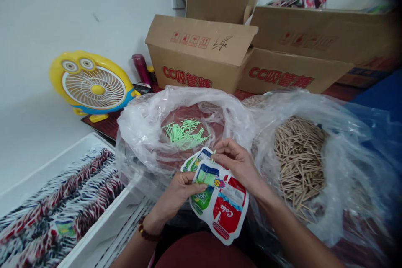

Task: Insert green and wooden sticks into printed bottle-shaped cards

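Observation:
My left hand (pixel 179 190) grips a few flat printed candy pouches (pixel 230 211), thumb on top; the front one shows a green Sprite bottle and a red Cola bottle. At the pouches' upper edge, my right hand (pixel 237 161) pinches a thin green candy stick (pixel 214 155) between thumb and fingers. Just beyond, a pile of similar green sticks (pixel 186 132) lies in an open clear plastic bag (pixel 141 117). To the right, many brown sticks (pixel 300 163) fill a second clear bag (pixel 342 121).
A white foam box (pixel 91 140) at lower left holds rows of packed pouches (pixel 63 201). Behind the bags stand open cardboard boxes (pixel 201 46), a yellow cartoon fan (pixel 94 83) and a dark red flask (pixel 141 68).

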Demonstrator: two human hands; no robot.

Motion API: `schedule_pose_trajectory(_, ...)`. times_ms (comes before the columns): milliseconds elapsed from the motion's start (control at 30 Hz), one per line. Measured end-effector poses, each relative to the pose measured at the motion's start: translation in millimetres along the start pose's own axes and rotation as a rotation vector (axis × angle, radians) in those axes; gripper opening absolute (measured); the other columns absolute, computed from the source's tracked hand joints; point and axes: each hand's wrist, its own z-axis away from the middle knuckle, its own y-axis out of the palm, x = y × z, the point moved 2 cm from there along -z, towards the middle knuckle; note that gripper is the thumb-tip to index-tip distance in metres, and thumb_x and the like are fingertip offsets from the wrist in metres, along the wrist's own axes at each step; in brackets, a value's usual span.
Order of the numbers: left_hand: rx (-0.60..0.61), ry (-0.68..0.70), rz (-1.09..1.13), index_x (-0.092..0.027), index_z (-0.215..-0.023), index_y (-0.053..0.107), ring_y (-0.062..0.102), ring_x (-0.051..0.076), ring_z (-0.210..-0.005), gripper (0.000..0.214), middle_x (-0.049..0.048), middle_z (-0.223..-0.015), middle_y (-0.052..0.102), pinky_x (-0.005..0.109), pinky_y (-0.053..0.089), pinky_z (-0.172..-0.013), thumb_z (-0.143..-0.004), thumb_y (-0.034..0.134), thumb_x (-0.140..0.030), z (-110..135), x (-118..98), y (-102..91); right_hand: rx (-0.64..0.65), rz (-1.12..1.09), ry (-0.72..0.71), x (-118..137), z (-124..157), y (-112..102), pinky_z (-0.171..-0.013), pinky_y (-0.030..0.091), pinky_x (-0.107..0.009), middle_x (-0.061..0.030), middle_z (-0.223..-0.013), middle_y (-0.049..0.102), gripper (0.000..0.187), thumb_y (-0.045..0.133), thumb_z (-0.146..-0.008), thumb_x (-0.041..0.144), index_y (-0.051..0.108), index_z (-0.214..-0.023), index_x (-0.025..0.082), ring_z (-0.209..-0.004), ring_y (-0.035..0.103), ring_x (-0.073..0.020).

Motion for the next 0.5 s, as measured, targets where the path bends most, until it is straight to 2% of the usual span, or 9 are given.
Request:
schedule_pose_trajectory(133,-0.010,-0.010,0.027,-0.011,-0.093,0.074,0.069,0.020,-0.073,0.028,0.0096,-0.083,0.075,0.029,0.054,-0.070,-0.070,0.078,-0.027,-3,4,-0.2,0.020,0.154,-0.034,-1,7,-5,-0.067,0.044,-0.025,0.0001,-0.079,0.061,0.015,0.063,-0.082,0.035,0.061,-0.081,0.020,-0.072,0.056,-0.0129)
schedule_pose_trajectory(300,-0.016,-0.018,0.041,-0.011,-0.091,0.074,0.069,0.019,-0.071,0.029,0.0094,-0.083,0.075,0.028,0.054,-0.070,-0.068,0.079,-0.027,-6,7,1.7,0.181,0.272,-0.185,5,11,-8,-0.090,0.042,-0.032,-0.0050,-0.107,0.063,0.026,0.047,-0.092,0.036,0.067,-0.084,0.021,-0.101,0.057,-0.0187)
schedule_pose_trajectory(433,-0.013,-0.010,0.033,-0.011,-0.091,0.074,0.069,0.019,-0.071,0.030,0.0087,-0.081,0.075,0.028,0.053,-0.070,-0.068,0.079,-0.029,-11,8,5.2,0.370,0.329,-0.088,3,12,-7,-0.081,0.045,-0.029,-0.0041,-0.097,0.065,0.029,0.050,-0.091,0.040,0.068,-0.082,0.019,-0.091,0.058,-0.0175)
schedule_pose_trajectory(500,-0.003,0.011,0.033,-0.011,-0.093,0.073,0.068,0.019,-0.072,0.030,0.0090,-0.083,0.075,0.029,0.053,-0.071,-0.070,0.077,-0.029,-13,8,6.4,0.331,0.321,-0.048,3,10,-12,-0.074,0.045,-0.026,-0.0027,-0.090,0.065,0.029,0.050,-0.090,0.041,0.068,-0.086,0.019,-0.082,0.058,-0.0156)
